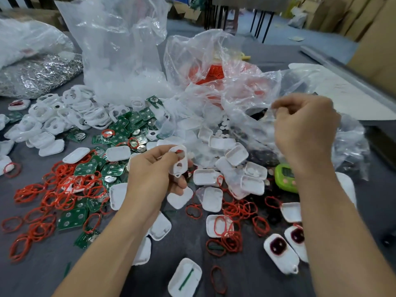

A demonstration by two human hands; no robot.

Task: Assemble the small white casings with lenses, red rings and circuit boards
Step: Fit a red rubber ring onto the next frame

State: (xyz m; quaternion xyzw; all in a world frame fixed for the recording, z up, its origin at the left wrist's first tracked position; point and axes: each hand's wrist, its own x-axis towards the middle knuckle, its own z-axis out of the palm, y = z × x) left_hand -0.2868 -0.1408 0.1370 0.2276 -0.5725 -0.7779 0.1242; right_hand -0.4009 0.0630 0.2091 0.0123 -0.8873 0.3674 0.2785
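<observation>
Head-cam view down onto a grey counter strewn w/ loose parts. Early in the job, by the look of it.

Done, as far as visible: just 3 finished units, i.e. white casings w/ dark red lenses in. Two side by side at lower right, near the right forearm; a third at far left, apart from the rest.

In progress: grips one bare front casing in left hand, thumb & fingers pinched round it, held up above the heap at mid-frame. W/ both holes open; no lens, ring or board in it yet.

Holds right hand up over a crumpled clear bag, fingers curled, thumb & forefinger tips together. Can't tell whether pinching a lens, bag film or nothing: too blurred.

Left to do, judging by the heaps: nearly everything.
- Casing pile at upper left.
- Green boards just beside it.
- Red rings tangled across left & centre.
- Back shells scattered round the hands, mostly empty.
- More rings in a ring bag behind.

Mostly loose & separate, not yet mated.
</observation>
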